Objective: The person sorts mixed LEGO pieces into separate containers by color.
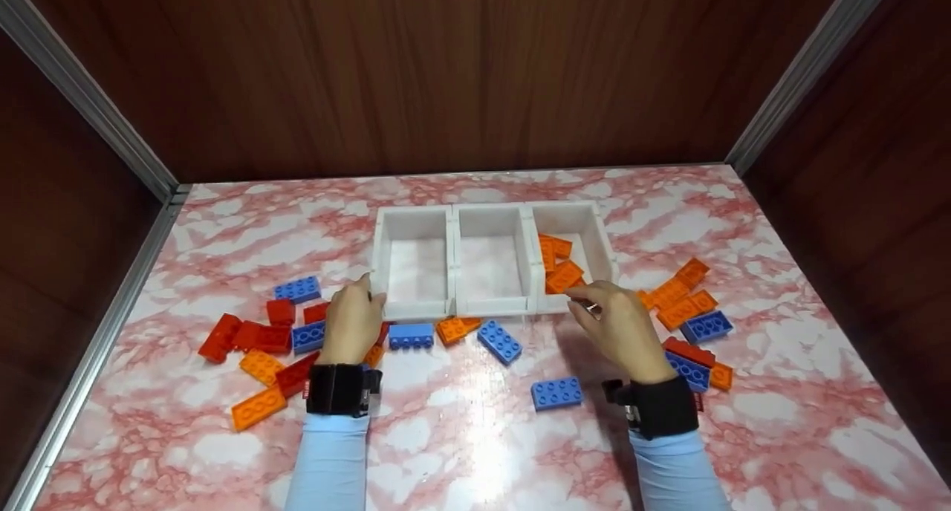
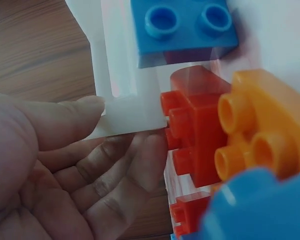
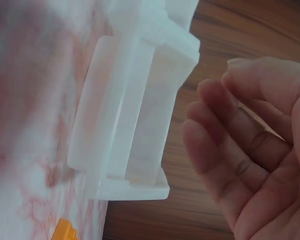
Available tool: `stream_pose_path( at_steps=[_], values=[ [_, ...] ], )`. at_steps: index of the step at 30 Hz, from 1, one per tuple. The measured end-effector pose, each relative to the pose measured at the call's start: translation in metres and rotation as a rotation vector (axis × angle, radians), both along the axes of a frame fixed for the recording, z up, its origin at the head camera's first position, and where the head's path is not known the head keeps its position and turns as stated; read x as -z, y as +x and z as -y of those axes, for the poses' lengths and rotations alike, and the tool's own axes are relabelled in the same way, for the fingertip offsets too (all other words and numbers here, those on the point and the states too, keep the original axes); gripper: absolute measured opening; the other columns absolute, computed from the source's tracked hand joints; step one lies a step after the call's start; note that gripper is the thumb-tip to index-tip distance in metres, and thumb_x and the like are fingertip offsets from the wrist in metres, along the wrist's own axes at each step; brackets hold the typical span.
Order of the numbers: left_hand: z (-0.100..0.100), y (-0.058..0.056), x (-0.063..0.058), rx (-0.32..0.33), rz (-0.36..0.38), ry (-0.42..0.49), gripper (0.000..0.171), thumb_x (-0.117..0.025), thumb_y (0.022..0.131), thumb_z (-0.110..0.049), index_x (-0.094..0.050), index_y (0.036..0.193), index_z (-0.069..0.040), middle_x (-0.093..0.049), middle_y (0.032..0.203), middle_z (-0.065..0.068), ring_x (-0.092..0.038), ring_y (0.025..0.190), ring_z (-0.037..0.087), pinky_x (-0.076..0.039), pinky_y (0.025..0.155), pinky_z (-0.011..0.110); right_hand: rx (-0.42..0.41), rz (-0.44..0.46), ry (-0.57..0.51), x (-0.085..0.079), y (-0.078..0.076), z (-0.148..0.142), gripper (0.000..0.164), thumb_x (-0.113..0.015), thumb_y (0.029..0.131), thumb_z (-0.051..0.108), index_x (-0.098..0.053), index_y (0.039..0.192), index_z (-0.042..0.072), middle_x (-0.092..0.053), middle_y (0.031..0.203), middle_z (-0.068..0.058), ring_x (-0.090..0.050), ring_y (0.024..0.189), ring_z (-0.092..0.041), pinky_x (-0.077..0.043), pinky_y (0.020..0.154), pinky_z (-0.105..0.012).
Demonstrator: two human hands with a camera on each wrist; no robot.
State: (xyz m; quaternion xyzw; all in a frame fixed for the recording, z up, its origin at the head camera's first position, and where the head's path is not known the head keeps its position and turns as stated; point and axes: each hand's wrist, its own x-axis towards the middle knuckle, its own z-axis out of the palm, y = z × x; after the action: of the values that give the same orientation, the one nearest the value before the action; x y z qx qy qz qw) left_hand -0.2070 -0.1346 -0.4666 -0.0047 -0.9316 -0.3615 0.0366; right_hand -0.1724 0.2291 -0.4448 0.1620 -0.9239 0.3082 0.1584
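1. Head view: a white box with three compartments side by side stands on the red-and-white table. Several orange blocks lie in its right compartment.
2. Head view: the left hand is at the box's near left corner. The right hand hangs over the front edge of the right compartment, fingers loosely bent.
3. Head view: around the left hand lie red blocks, two orange pieces and a blue block, among others. In front of the box are a blue brick, an orange brick and a slanted blue brick; another blue piece sits nearer the person.
4. Head view: right of the right hand are more orange bricks, an upturned blue brick and a red piece.
5. Left wrist view: the left hand grips the box's corner between thumb and fingers, though the contact of the fingers is partly hidden. A red brick stands just beside the fingertips, next to an orange one.
6. Right wrist view: the right hand holds nothing; its curved fingers are apart from the box.
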Motion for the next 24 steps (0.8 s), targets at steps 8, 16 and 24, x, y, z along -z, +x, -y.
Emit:
stream_pose_path(
  at_steps=[8, 16, 24],
  values=[
    [-0.015, 0.014, -0.024, -0.041, -0.188, -0.049, 0.04, -0.069, 0.094, -0.011, -0.061, 0.129, 0.006, -0.063, 0.109, 0.025, -0.063, 0.096, 0.039, -0.052, 0.085, 0.05, 0.018, -0.027, -0.009, -0.003, 0.001, -0.007, 0.017, -0.074, 0.088, 0.005, -0.077, 0.105, 0.002, -0.071, 0.089, -0.007, -0.064, 0.072, -0.016, -0.055, 0.064, -0.032],
    [-0.055, 0.03, -0.031, 0.253, -0.105, -0.175, 0.027, -0.078, 0.086, -0.014, -0.073, 0.11, -0.001, -0.067, 0.101, 0.013, -0.065, 0.091, 0.03, -0.053, 0.082, 0.041, 0.027, -0.041, -0.029, -0.006, 0.0, -0.013, 0.017, -0.075, 0.087, 0.003, -0.076, 0.104, 0.0, -0.073, 0.095, -0.012, -0.069, 0.082, -0.023, -0.057, 0.072, -0.038],
    [-0.084, 0.035, -0.009, 0.27, -0.184, -0.385, 0.022, -0.084, 0.079, -0.014, -0.072, 0.091, 0.0, -0.063, 0.082, 0.014, -0.062, 0.077, 0.034, -0.054, 0.072, 0.044, 0.025, -0.028, -0.04, -0.007, -0.001, -0.013, 0.017, -0.074, 0.088, 0.004, -0.076, 0.105, 0.0, -0.073, 0.097, -0.013, -0.07, 0.083, -0.024, -0.058, 0.072, -0.038]
  ],
)
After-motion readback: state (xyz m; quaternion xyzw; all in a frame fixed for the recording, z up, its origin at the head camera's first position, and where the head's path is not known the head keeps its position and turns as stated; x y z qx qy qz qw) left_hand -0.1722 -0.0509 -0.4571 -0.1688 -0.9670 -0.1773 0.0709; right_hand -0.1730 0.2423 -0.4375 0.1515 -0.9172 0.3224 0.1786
